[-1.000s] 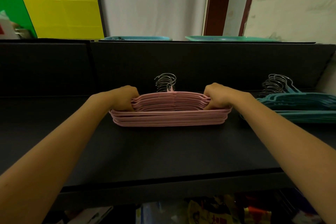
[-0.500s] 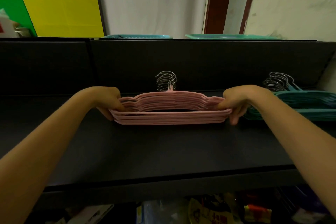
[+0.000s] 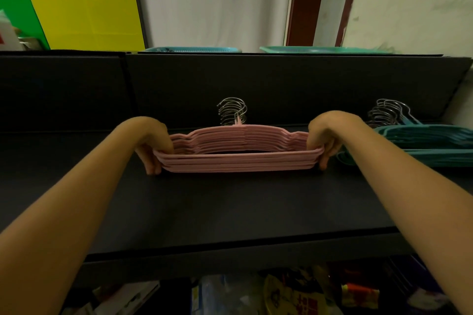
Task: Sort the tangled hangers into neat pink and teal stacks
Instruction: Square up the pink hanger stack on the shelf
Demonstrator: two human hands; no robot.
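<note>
Pink hanger stack (image 3: 238, 158) on shelf (image 3: 230, 207); left hand (image 3: 151, 140) and right hand (image 3: 325, 138) clasp its ends, likely squaring it.

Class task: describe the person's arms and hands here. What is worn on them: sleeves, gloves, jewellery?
Nothing is worn that shows. The left forearm and right forearm are bare up to the frame's edge, with no sleeves. The left hand and right hand have no gloves. No watch or bracelet shows at either wrist, and no ring on the fingers in view; some fingers are hidden.
</note>
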